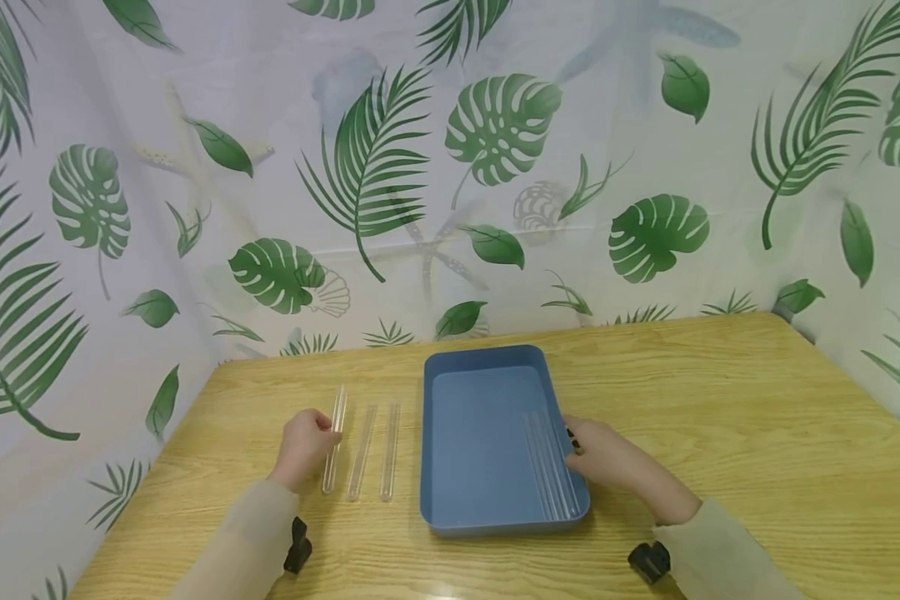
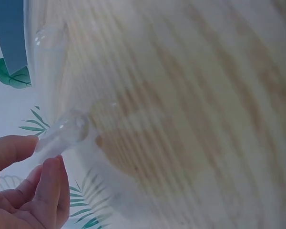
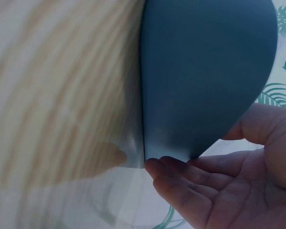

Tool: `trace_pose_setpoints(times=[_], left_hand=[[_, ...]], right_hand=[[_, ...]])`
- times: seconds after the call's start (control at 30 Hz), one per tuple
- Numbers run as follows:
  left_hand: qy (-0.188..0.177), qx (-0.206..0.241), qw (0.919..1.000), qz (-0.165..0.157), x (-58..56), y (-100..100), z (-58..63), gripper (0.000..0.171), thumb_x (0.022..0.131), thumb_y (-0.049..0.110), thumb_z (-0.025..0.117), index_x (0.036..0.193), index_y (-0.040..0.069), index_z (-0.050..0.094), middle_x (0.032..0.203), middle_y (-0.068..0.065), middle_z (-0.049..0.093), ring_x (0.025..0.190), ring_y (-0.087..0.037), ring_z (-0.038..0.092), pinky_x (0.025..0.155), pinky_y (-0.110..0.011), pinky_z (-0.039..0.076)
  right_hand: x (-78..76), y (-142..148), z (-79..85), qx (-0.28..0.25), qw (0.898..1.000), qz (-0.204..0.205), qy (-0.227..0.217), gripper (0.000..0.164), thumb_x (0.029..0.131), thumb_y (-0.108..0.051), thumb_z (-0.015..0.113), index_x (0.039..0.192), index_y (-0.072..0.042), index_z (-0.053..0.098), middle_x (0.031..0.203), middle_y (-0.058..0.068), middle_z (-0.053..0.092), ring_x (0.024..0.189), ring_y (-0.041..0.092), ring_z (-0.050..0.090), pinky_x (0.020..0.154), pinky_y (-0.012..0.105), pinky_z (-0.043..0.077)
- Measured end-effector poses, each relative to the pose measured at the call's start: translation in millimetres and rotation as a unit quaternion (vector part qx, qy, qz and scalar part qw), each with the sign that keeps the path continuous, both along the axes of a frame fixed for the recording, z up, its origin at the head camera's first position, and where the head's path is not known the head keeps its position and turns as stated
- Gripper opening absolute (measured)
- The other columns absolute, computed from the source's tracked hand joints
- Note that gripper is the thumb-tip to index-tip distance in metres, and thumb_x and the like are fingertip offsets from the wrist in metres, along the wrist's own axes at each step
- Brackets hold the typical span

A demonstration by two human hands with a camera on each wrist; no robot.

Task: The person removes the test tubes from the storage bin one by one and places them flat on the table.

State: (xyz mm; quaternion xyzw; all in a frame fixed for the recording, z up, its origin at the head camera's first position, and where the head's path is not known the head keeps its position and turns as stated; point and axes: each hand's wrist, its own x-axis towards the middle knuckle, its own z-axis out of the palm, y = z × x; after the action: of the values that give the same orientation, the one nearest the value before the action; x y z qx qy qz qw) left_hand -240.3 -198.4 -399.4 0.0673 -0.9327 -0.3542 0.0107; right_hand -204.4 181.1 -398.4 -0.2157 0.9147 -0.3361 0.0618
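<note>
My left hand (image 1: 305, 446) pinches a clear test tube (image 1: 339, 408) between thumb and fingers, at the left of the table. Its rounded end (image 2: 76, 128) points toward the camera in the left wrist view. Just right of it, two more clear test tubes (image 1: 362, 454) lie side by side on the wood. A blue tray (image 1: 465, 528) stands to their right, with several clear tubes (image 1: 547, 467) lying together along its right side. At that side my right hand (image 1: 607, 454) holds the tray; in the right wrist view its fingers (image 3: 200, 179) touch the outer wall and the thumb tip is hidden behind it.
The wooden table (image 1: 720, 417) extends right of the tray. A white curtain (image 1: 570, 250) printed with green leaves hangs behind the table and along its sides. Dark wrist mounts (image 1: 297, 546) sit at both sleeves.
</note>
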Motion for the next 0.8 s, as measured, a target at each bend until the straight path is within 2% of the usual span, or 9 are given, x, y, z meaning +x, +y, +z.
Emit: trace_pose_setpoints(times=[0.23,0.4,0.8], left_hand=[[-0.016,-0.024,0.9996,-0.005,-1.1,0.0,-1.8,0.013,0.079,0.003,0.06,0.084,-0.007,0.053,0.079,-0.015,0.053,0.068,-0.023,0.05,0.056,-0.03,0.044],[-0.032,-0.026,0.9991,-0.009,-1.3,-1.5,-3.9,0.013,0.08,0.003,0.06,0.086,-0.007,0.054,0.081,-0.016,0.053,0.069,-0.023,0.05,0.057,-0.03,0.044],[-0.035,-0.032,0.9988,-0.009,-1.0,-1.3,-5.9,0.013,0.078,0.003,0.061,0.083,-0.006,0.054,0.077,-0.013,0.053,0.065,-0.021,0.048,0.054,-0.028,0.042]], right_hand=[[2.3,-2.7,4.0,0.009,1.0,-0.012,-0.013,0.05,0.079,0.007,0.05,0.125,0.019,0.032,0.111,0.028,0.051,0.096,0.035,0.053,0.069,0.038,0.047],[2.3,-3.2,4.5,0.015,1.0,-0.016,-0.014,0.049,0.079,0.007,0.049,0.125,0.019,0.033,0.111,0.028,0.051,0.097,0.036,0.052,0.072,0.04,0.047],[1.9,-2.2,3.3,0.013,1.0,-0.01,-0.008,0.05,0.079,0.008,0.049,0.124,0.019,0.032,0.11,0.028,0.051,0.095,0.035,0.053,0.07,0.038,0.047]])
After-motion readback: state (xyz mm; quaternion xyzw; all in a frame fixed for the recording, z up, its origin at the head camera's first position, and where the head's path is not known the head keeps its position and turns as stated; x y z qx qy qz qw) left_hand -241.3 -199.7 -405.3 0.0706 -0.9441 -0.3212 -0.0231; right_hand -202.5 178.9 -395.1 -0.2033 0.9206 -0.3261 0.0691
